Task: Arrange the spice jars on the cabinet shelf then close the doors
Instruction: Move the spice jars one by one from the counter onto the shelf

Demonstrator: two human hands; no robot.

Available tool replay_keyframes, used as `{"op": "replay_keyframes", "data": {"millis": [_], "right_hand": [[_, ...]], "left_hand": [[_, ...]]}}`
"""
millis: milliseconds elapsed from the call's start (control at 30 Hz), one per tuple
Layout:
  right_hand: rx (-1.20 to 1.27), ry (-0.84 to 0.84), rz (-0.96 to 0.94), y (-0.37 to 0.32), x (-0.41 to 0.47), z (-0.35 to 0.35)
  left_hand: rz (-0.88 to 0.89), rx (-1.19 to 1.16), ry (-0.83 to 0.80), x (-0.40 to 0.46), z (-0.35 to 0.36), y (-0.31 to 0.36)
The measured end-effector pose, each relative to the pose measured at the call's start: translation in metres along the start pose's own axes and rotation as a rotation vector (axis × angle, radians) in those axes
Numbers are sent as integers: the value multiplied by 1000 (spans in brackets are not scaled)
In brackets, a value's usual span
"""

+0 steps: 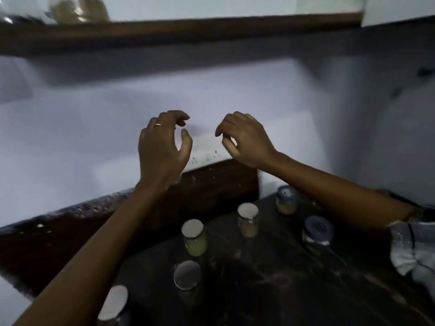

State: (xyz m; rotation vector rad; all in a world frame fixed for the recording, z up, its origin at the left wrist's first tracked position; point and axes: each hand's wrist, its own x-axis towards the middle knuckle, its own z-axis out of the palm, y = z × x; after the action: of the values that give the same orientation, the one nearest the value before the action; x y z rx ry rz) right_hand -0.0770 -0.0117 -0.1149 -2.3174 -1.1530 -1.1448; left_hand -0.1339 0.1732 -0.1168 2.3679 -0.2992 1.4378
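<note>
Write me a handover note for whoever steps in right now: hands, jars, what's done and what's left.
Left hand: raised in front of the wall, fingers loosely curled, holding nothing.
Right hand: raised beside it, also empty.
Jars: six on the dark counter, four white-lidded, two blue-lidded. At least one blurred jar already sits on the upper shelf.
Done: at least one jar shelved.
Left: lift the six counter jars to the shelf, then close the doors, which are not in view.
</note>
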Motion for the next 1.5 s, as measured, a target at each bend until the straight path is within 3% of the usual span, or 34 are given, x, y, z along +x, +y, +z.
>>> {"op": "replay_keyframes", "data": {"millis": [367, 500, 667, 767, 933, 1067, 1267, 1400, 1500], "right_hand": [[-53, -315, 360, 109, -159, 12], [2, -402, 605, 160, -229, 41], [211, -558, 1145, 214, -335, 64], [492, -702, 1262, 224, -377, 75], [778, -819, 1261, 221, -403, 96], [856, -753, 1281, 219, -405, 103], [935, -643, 1188, 215, -385, 103], [1012, -596, 1140, 208, -337, 96], [1053, -559, 1066, 197, -281, 79]], "left_hand": [[-81, -283, -444, -101, 153, 73], [-219, -361, -660, -146, 222, 91], [-541, -468, -1171, -216, 304, 117], [-725, -591, -1303, -255, 337, 132], [-883, -829, -1301, -285, 372, 148], [-967, -808, -1231, -294, 385, 146], [-975, -788, -1123, -271, 364, 134], [-853, -812, -1089, -220, 328, 116], [-786, -818, -961, -172, 291, 102]]}}
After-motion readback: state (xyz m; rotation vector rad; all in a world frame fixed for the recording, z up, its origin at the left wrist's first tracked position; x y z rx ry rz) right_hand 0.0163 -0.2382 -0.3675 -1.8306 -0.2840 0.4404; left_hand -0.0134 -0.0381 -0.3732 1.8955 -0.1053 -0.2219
